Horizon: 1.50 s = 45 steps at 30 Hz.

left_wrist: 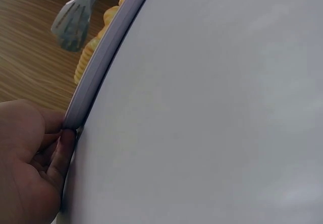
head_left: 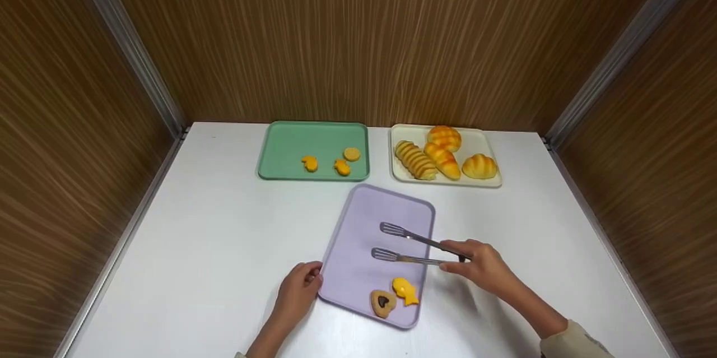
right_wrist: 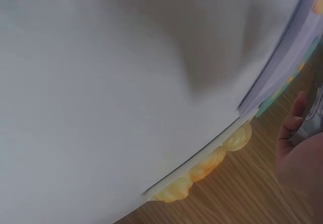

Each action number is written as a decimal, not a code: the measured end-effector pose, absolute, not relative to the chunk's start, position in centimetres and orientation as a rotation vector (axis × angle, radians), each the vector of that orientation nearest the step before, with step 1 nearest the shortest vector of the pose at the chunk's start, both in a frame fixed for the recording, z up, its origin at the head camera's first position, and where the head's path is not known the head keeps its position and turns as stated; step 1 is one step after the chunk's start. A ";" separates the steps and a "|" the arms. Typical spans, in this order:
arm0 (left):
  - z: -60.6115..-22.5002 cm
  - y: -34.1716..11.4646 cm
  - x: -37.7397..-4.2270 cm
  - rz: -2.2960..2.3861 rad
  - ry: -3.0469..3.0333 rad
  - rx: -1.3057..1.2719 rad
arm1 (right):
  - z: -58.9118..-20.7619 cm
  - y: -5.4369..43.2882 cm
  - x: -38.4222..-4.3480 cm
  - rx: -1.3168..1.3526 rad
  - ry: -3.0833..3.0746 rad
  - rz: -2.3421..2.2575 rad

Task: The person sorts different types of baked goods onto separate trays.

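My right hand (head_left: pixel 486 264) grips a pair of dark tongs (head_left: pixel 428 241) near the joined end. The two slotted tips stand apart over the middle of the lilac tray (head_left: pixel 358 235), with nothing between them. At the tray's lower left edge, my left hand (head_left: pixel 296 293) pinches the rim between thumb and curled fingers, seen close up in the left wrist view on the tray rim (left_wrist: pixel 96 65). A heart-centred cookie (head_left: pixel 383 303) and a yellow fish-shaped piece (head_left: pixel 405 291) lie at the tray's near end. The right wrist view catches part of the right hand (right_wrist: pixel 298 148) at its edge.
A green tray (head_left: pixel 291 145) at the back holds two small orange pieces (head_left: pixel 310 163) and a round cookie (head_left: pixel 352 154). Right of it, a cream tray (head_left: pixel 482 138) carries several breads, among them a striped roll (head_left: pixel 415 160). Wood-grain panels (head_left: pixel 358 38) enclose the white table (head_left: pixel 196 246).
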<state>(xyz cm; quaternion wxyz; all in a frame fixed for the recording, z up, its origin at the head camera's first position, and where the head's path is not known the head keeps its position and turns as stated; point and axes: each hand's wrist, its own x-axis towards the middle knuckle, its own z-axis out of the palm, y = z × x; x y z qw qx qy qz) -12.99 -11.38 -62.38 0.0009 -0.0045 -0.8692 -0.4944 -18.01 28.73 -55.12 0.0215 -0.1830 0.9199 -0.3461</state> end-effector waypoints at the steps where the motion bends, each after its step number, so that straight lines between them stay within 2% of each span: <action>1: -62.4 -11.4 -13.0 -1.560 -2.733 -0.018 | -55.1 29.1 -17.8 -0.579 2.849 -1.073; 13: -62.5 -11.5 -13.2 -1.572 -2.712 -0.026 | -55.5 33.3 -16.3 -0.876 2.725 -1.181; 25: -62.5 -11.5 -13.1 -1.562 -2.704 -0.020 | -55.4 34.9 -15.3 -0.882 2.729 -1.051; 33: -62.6 -11.4 -13.0 -1.578 -2.698 -0.007 | -55.6 35.0 -14.9 -1.059 2.847 -0.989; 45: -62.6 -11.3 -12.9 -1.574 -2.677 -0.007 | -56.2 34.0 -15.3 -0.903 2.998 -0.913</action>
